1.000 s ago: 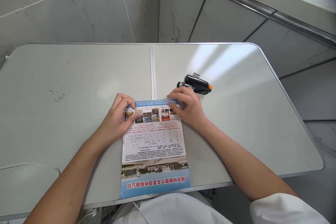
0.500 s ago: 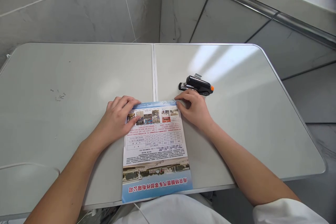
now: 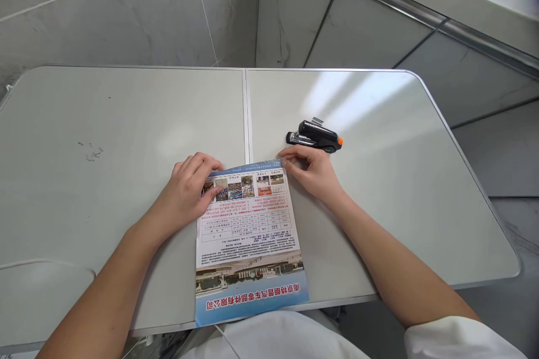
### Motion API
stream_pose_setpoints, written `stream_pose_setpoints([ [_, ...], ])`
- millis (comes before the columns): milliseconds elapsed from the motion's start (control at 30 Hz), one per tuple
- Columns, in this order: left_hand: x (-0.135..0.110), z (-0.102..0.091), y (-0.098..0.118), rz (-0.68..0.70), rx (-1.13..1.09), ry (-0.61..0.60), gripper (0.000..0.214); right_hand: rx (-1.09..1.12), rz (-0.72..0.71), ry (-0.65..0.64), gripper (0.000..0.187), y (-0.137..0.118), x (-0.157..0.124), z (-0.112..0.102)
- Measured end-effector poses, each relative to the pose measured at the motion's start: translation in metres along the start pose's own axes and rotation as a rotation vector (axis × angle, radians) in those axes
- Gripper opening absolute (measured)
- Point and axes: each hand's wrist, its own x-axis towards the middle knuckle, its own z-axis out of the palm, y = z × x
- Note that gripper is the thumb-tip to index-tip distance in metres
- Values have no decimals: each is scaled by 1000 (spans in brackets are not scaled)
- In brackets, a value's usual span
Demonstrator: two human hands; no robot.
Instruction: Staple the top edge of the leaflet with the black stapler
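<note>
A printed flyer [image 3: 248,238] with photos, tables and a blue band lies on the grey folding table [image 3: 126,123], its near end at the table's front edge. My left hand [image 3: 187,190] rests on the flyer's far left corner, fingers bent and pressing the paper. My right hand [image 3: 314,171] pinches the far right corner, which is lifted slightly off the table. A black stapler [image 3: 314,136] with an orange tip lies just beyond my right hand, apart from it.
A seam [image 3: 246,115] runs down the table's middle. A few loose staples [image 3: 91,151] lie at the left. Tiled walls rise behind the table, and a window sill crosses the top right. A white chair edge [image 3: 42,266] shows at lower left.
My right hand has slid off the flyer's top to its far right corner and raised that corner a little. My left hand has barely shifted.
</note>
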Motion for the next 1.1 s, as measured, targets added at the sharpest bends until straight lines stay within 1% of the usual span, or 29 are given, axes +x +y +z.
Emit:
stream_pose_setpoints([
  [300, 0, 0, -1, 20, -25, -4, 22, 183, 93, 30, 15, -1, 0, 2],
  [467, 0, -1, 1, 10, -19, -13, 21, 226, 129, 38, 18, 1, 0, 3],
  [567, 0, -1, 1, 2, -18, -18, 21, 248, 137, 15, 19, 2, 1, 2],
  [633, 0, -1, 1, 1, -23, -18, 20, 237, 128, 1, 19, 2, 2, 0],
  [800, 0, -1, 0, 8, -23, -20, 20, 129, 82, -19, 17, -1, 2, -3],
  [1100, 0, -1, 4, 7, -21, -21, 21, 29, 33, 4, 13, -3, 1, -1],
])
